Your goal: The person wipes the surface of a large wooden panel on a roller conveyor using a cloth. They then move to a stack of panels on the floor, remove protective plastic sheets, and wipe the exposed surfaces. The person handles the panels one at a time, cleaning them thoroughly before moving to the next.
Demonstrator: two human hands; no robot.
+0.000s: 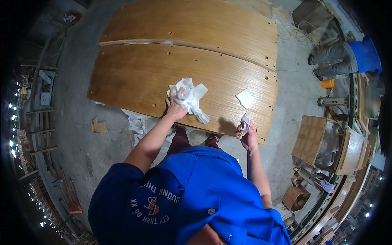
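Two long brown wood-grain panels lie side by side in front of me, and the nearer panel [134, 77] has small round holes along its edges. My left hand [176, 108] is closed on a crumpled white plastic sheet [188, 96] near the middle of that panel. Pale flat pads [201, 90] stick out from beneath the plastic. Over the panel's near right edge, my right hand [248, 136] grips a small crumpled rag [245, 124], whitish with dark patches. Just beyond it a loose white foam piece [244, 98] rests on the panel.
The far panel [196, 24] lies past a narrow gap. White plastic wrap [136, 122] and a torn cardboard scrap [99, 125] are on the floor. At the right stand a person in blue [347, 57], an orange bucket [328, 83] and a large cardboard box [309, 139].
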